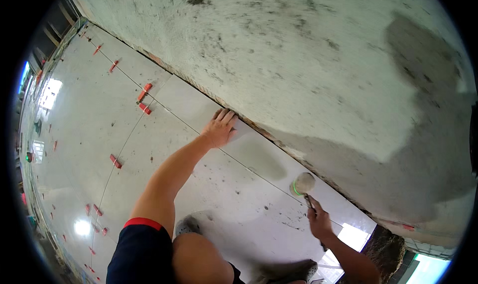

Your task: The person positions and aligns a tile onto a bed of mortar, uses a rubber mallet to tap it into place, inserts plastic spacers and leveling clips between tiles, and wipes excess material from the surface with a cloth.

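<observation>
My right hand [319, 218] is closed round the dark handle of a mallet [304, 183]. The mallet's pale round head is over a narrow, glossy light tile [266, 152] that runs along the foot of the wall. A bright green line of light crosses the head. Farther up the same tile, my left hand [219, 128] rests with its fingers apart, their tips at the edge beside the wall. A thin joint separates this tile from the larger floor tiles [239, 194] where my feet are.
A rough plastered wall [298, 60] rises along the tile, with a narrow gap between them. Red levelling wedges [115, 161] stand in the joints at left. Dark, earthy material [386, 249] shows past the tile's lower right end. A grey shoe [188, 225] stands near my knee.
</observation>
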{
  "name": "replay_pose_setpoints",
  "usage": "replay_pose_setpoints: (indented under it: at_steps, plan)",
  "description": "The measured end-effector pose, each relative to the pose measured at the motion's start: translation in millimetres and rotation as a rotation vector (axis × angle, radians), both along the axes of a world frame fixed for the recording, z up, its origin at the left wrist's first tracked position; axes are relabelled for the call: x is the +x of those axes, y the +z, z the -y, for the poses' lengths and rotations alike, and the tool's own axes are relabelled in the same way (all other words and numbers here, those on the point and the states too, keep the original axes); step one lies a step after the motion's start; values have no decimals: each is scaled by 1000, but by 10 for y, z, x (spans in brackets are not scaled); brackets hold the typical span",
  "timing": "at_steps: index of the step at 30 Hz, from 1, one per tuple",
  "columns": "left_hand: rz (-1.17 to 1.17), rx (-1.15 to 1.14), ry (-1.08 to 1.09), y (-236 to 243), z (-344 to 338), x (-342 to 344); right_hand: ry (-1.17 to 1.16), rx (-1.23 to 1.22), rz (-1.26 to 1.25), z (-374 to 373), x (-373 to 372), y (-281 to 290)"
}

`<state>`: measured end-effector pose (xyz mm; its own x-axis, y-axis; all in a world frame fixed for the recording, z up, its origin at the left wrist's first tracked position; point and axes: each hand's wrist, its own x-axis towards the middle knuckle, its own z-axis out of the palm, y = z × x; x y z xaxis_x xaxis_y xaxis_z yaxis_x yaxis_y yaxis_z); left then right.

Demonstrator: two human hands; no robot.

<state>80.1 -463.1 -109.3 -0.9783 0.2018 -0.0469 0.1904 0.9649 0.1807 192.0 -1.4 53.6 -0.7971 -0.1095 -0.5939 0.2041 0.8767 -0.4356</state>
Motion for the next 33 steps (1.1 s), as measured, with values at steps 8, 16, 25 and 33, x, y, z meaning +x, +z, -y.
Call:
replay_pose_setpoints:
  at_steps: [8, 16, 25, 33]
  plan:
    - [-122, 195, -76, -30, 168, -19, -33, -215, -640, 1378, 108, -786]
    - [-58, 341, -104, -90, 228, -91, -384, -261, -525, 2211, 200, -1049]
    - [-59, 219, -192, -162, 424, -46, -317, -334, -608, 2619, 165, -1047]
    - [-94, 298, -120, -185, 435, -33, -190, -268, -460, 2530, 80, -1193]
